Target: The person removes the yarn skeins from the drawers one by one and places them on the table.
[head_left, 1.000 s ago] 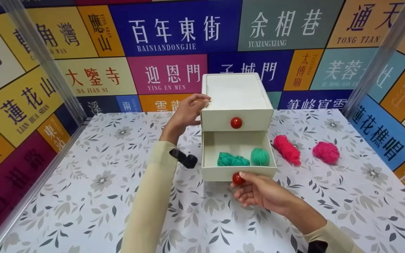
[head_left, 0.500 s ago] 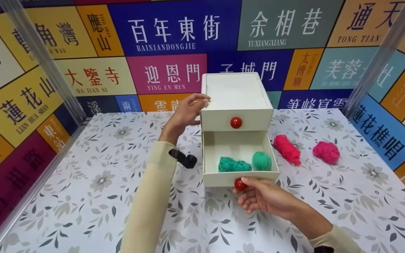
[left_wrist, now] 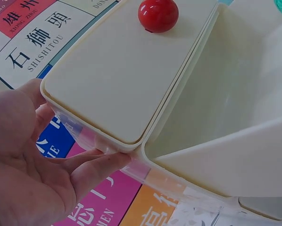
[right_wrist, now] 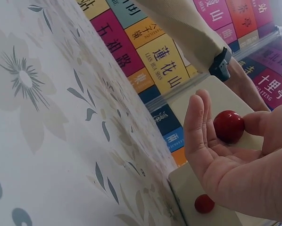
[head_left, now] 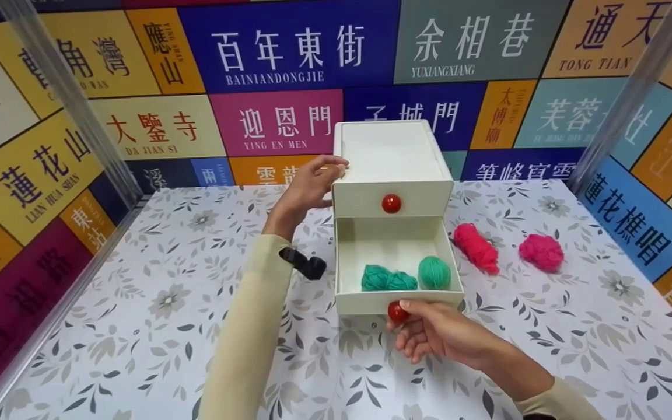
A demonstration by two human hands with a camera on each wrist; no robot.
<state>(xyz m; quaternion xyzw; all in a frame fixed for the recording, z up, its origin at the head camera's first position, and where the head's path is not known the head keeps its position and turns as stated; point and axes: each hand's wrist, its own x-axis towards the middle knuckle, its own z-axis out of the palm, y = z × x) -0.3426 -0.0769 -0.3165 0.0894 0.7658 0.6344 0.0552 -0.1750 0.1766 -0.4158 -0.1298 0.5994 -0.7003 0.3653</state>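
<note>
A white two-drawer cabinet [head_left: 391, 151] stands on the table. Its upper drawer [head_left: 359, 199] is closed, and the lower drawer [head_left: 359, 303] is pulled out. My left hand [head_left: 311, 184] holds the cabinet's left side, fingertips bent over the top edge and thumb against the side wall [left_wrist: 108, 141]. With thumb and fingers, my right hand [head_left: 444, 329] pinches the lower drawer's red round knob [right_wrist: 228, 127]. Inside that drawer lie a twisted green yarn skein [head_left: 388, 278] and a green yarn ball [head_left: 434, 272]. The upper drawer has a matching red knob [head_left: 391, 203].
Right of the cabinet, a red yarn skein [head_left: 476, 248] and a pink yarn bundle [head_left: 541, 252] lie on the floral tablecloth [head_left: 167, 303]. Behind the table rises a wall of coloured sign panels [head_left: 289, 46], with clear posts at the left and right.
The lower drawer has slid farther out toward me, with my right hand on its knob and the green yarn moving along inside. My left hand has stayed in place.
</note>
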